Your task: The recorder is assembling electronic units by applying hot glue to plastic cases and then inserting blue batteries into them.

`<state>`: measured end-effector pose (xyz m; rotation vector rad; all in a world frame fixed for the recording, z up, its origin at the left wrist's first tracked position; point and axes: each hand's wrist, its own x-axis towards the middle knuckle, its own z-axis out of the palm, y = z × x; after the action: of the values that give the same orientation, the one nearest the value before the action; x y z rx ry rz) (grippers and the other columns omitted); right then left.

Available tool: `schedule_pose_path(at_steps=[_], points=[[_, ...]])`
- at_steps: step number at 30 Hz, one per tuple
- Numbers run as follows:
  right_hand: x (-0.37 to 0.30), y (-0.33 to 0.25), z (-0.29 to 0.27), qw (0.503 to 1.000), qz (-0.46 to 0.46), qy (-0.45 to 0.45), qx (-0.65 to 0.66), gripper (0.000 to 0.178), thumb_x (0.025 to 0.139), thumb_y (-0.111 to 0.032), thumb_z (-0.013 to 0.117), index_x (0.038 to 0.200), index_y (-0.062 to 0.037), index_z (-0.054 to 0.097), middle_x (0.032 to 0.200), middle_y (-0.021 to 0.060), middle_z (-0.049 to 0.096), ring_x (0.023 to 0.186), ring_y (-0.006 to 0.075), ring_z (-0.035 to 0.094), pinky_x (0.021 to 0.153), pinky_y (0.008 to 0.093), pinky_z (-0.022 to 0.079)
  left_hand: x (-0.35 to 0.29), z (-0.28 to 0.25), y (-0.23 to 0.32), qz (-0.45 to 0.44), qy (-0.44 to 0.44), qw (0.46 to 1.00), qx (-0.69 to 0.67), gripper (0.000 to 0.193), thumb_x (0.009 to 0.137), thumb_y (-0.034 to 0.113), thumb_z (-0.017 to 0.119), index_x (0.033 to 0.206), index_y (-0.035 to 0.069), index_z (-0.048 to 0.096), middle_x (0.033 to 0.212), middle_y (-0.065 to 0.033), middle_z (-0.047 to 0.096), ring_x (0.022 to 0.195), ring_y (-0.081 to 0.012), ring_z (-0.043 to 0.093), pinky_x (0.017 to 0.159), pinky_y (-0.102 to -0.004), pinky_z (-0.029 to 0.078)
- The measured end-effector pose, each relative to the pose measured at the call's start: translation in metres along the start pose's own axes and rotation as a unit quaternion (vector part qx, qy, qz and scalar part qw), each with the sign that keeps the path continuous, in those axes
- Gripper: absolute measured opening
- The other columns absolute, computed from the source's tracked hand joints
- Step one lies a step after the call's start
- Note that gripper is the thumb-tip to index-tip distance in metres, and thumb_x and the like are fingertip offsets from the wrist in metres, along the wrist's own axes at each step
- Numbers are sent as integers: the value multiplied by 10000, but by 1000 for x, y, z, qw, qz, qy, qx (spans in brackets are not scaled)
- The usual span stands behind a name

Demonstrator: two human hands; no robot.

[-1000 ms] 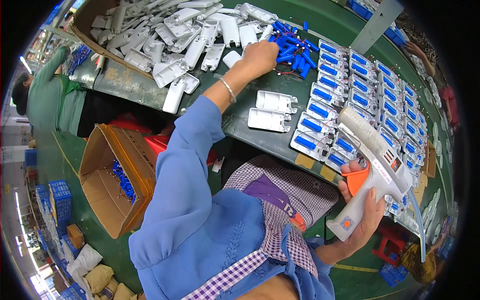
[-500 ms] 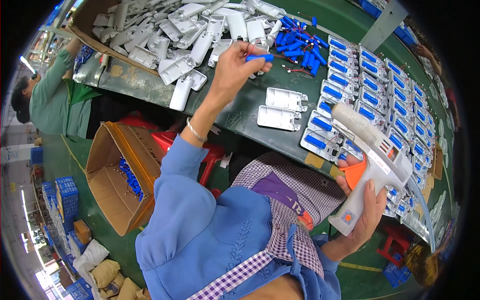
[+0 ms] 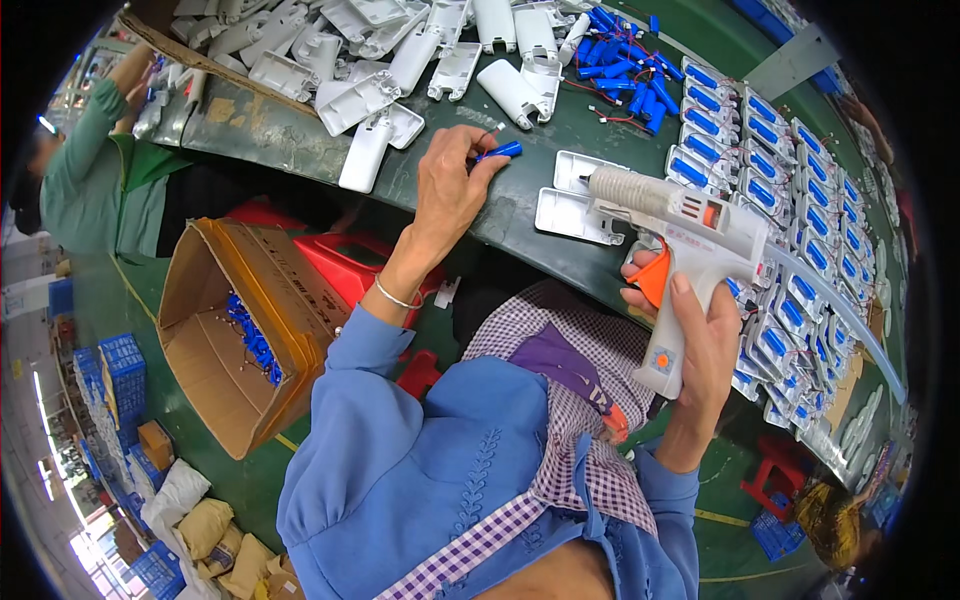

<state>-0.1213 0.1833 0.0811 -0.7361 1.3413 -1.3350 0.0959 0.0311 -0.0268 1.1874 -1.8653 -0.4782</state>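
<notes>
My left hand (image 3: 453,185) pinches a blue cylindrical battery (image 3: 502,151) with thin wires and a small white connector, just above the green tabletop. My right hand (image 3: 706,345) grips a white hot glue gun (image 3: 700,235), its fingers at the orange trigger (image 3: 655,275). The nozzle points left, over two white plastic half-shells (image 3: 578,216) lying side by side near the table's front edge. The gun's body partly covers these shells. To the right, rows of white shells (image 3: 765,190) each hold a blue battery.
White shells (image 3: 410,62) heap up at the far left, beside a cardboard edge. Loose blue batteries (image 3: 635,75) pile at the back middle. A cardboard box (image 3: 205,385) with blue batteries inside stands left of me, near a red stool (image 3: 350,265). A person in green (image 3: 85,200) sits at the far left.
My left hand has drawn back from the battery pile toward me, holding the blue battery. The glue gun has swung left, its nozzle now over the two half-shells.
</notes>
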Motion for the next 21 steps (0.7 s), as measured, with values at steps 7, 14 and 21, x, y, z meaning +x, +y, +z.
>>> schedule_pose_path(at_steps=[7, 14, 21], points=[[5, 4, -2, 997, 8, -4, -78, 354, 941, -157, 532, 1190, 87, 472, 1045, 205, 642, 886, 243, 656, 699, 301, 531, 3, 0, -3, 37, 43, 996, 67, 433, 762, 56, 724, 1136, -23, 521, 739, -77, 567, 637, -192, 555, 579, -308, 475], [2, 4, -12, 999, 5, 1, -43, 343, 952, -145, 506, 1203, 85, 466, 984, 181, 640, 835, 225, 641, 672, 299, 501, 4, -15, 10, 65, -55, 984, 156, 432, 753, 80, 722, 1129, -13, 531, 1162, -205, 437, 782, -370, 623, 622, -424, 529], [-2, -1, -21, 998, 6, 41, -47, 323, 955, -141, 511, 1185, 84, 485, 986, 179, 649, 834, 228, 657, 682, 308, 527, 16, -47, 1, 187, -208, 954, 108, 328, 775, 5, 656, 1089, -5, 560, 1126, -155, 524, 832, -322, 615, 720, -386, 521]])
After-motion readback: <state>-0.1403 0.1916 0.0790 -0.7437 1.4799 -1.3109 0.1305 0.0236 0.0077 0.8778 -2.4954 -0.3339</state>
